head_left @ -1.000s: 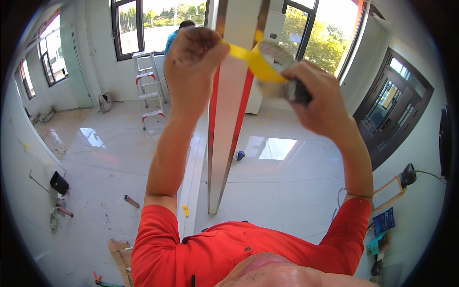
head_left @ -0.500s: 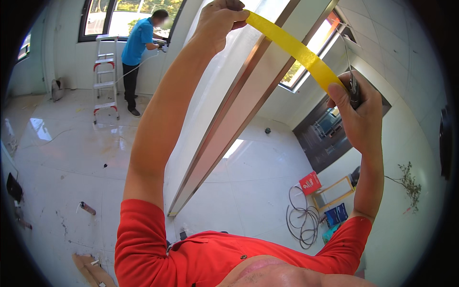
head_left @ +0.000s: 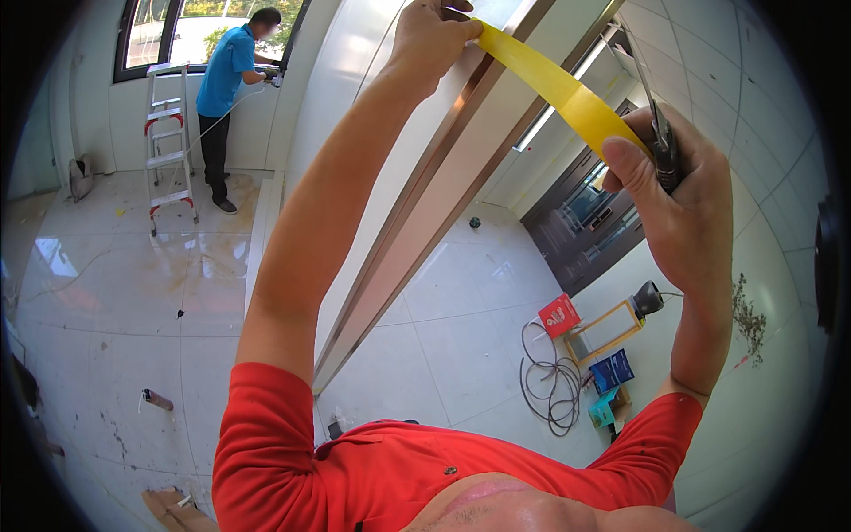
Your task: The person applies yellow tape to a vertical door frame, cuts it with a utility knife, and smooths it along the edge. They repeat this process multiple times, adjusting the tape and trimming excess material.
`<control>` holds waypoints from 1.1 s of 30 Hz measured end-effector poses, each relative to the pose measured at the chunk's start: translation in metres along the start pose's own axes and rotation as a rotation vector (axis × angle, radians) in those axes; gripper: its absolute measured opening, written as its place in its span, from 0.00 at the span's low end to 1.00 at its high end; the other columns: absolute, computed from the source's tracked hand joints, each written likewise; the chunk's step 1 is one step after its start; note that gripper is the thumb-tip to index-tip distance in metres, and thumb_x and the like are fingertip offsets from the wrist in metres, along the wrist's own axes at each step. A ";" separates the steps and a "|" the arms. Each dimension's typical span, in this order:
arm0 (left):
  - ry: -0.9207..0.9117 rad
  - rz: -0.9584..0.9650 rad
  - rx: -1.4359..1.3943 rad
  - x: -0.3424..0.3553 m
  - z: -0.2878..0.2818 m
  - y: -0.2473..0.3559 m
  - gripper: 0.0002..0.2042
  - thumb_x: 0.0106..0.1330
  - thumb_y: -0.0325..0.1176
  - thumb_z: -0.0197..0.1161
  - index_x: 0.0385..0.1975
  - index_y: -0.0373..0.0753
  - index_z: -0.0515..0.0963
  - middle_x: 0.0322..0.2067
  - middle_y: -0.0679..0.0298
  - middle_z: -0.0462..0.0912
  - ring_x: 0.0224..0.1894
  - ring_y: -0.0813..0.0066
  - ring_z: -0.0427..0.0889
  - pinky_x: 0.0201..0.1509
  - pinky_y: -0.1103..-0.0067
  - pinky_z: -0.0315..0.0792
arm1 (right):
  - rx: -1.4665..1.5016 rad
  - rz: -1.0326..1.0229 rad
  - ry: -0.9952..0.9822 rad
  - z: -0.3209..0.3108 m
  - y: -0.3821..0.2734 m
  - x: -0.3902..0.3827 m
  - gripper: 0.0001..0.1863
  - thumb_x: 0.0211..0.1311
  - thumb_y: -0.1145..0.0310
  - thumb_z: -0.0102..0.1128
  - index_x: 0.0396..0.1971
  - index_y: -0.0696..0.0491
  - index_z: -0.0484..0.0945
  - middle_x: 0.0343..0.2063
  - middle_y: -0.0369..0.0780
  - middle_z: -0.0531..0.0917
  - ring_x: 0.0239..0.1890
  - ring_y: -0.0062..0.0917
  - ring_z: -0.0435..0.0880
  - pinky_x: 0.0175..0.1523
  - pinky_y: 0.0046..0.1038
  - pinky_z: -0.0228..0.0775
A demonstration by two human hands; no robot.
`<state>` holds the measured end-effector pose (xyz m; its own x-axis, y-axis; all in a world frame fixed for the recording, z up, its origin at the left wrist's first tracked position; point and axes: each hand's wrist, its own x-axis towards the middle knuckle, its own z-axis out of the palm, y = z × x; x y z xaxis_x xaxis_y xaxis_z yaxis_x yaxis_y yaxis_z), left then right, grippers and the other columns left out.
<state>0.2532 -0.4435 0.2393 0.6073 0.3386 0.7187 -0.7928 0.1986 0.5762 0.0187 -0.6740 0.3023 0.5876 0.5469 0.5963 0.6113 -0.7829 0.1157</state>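
A strip of yellow tape stretches in a slack arc between my raised hands, across the upper part of a tall metal-edged post. At the top, my left hand pinches one end of the strip, close to the post's left edge. My right hand, lower and to the right, is closed with its thumb pressed on the other end. That same hand also holds a dark-handled tool with a long, thin, blade-like part pointing up; its exact kind is unclear.
At the far left, a person in blue works at a window beside a stepladder. A coiled hose, a red box and a wooden frame lie at right. A tube and cardboard are on the tiled floor.
The view has shifted, so the person, ladder and window appear further left. Both my hands keep hold of the yellow tape and sit slightly further right in the picture.
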 end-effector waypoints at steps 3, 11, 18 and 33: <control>0.039 -0.023 -0.014 -0.006 0.006 0.004 0.13 0.67 0.25 0.70 0.50 0.31 0.81 0.37 0.59 0.86 0.35 0.72 0.85 0.37 0.75 0.80 | 0.030 -0.034 0.018 -0.001 -0.005 0.001 0.25 0.75 0.47 0.69 0.45 0.58 0.83 0.28 0.37 0.86 0.30 0.18 0.86 0.40 0.20 0.77; 0.081 0.320 0.306 -0.039 0.002 0.009 0.23 0.68 0.29 0.68 0.64 0.32 0.79 0.51 0.47 0.87 0.51 0.58 0.89 0.54 0.70 0.83 | 0.148 -0.077 0.082 0.003 0.005 -0.003 0.24 0.74 0.48 0.71 0.45 0.58 0.84 0.28 0.37 0.87 0.31 0.18 0.87 0.41 0.20 0.78; 0.016 0.502 0.342 -0.078 0.018 0.007 0.30 0.68 0.29 0.68 0.71 0.33 0.73 0.68 0.46 0.77 0.71 0.51 0.77 0.73 0.62 0.74 | 0.093 0.005 0.074 -0.003 0.017 -0.006 0.25 0.72 0.46 0.73 0.43 0.57 0.85 0.27 0.37 0.87 0.31 0.19 0.88 0.42 0.22 0.79; 0.022 0.311 0.090 -0.076 0.025 -0.009 0.30 0.72 0.30 0.70 0.72 0.35 0.71 0.64 0.57 0.78 0.70 0.66 0.75 0.75 0.62 0.71 | 0.060 0.022 0.069 -0.002 0.050 -0.015 0.27 0.72 0.42 0.71 0.43 0.56 0.85 0.27 0.38 0.88 0.30 0.20 0.89 0.43 0.23 0.81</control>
<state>0.2154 -0.4942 0.1890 0.3343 0.3901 0.8579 -0.9318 0.0004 0.3629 0.0391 -0.7217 0.3008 0.5642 0.5065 0.6520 0.6305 -0.7742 0.0558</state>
